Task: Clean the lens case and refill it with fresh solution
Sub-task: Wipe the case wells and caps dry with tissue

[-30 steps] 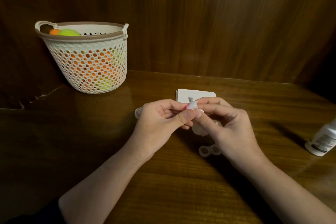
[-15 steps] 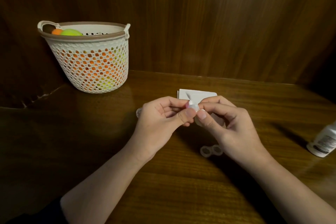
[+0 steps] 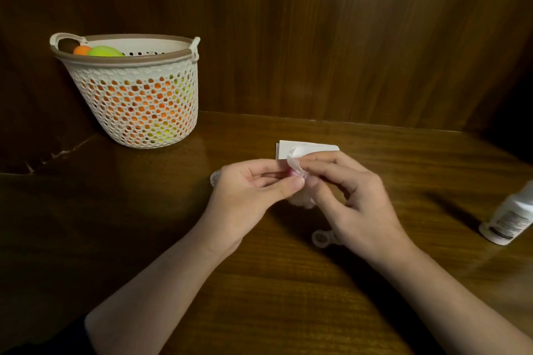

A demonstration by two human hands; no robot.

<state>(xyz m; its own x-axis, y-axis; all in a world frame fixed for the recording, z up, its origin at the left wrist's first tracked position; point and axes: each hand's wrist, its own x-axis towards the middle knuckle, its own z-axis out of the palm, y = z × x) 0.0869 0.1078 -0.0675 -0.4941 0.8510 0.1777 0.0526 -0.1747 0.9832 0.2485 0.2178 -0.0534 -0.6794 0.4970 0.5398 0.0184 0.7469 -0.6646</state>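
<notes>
Lens case (image 3: 323,238) lies on the table just below the right hand (image 3: 354,204); its pink cap (image 3: 292,172) is pinched by the left hand (image 3: 248,196). The right grip holds tissue (image 3: 295,161); best twist it gently inside, steadying the cap.

A clear lens case (image 3: 323,238) lies flat on the table (half hidden); the white solution bottle (image 3: 509,219) leans well right.

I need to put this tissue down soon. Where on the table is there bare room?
Bare wood lies between the basket and the left hand, and between the right hand and the bottle. It is crowded around the hands: folded tissues behind, lens case below.
</notes>
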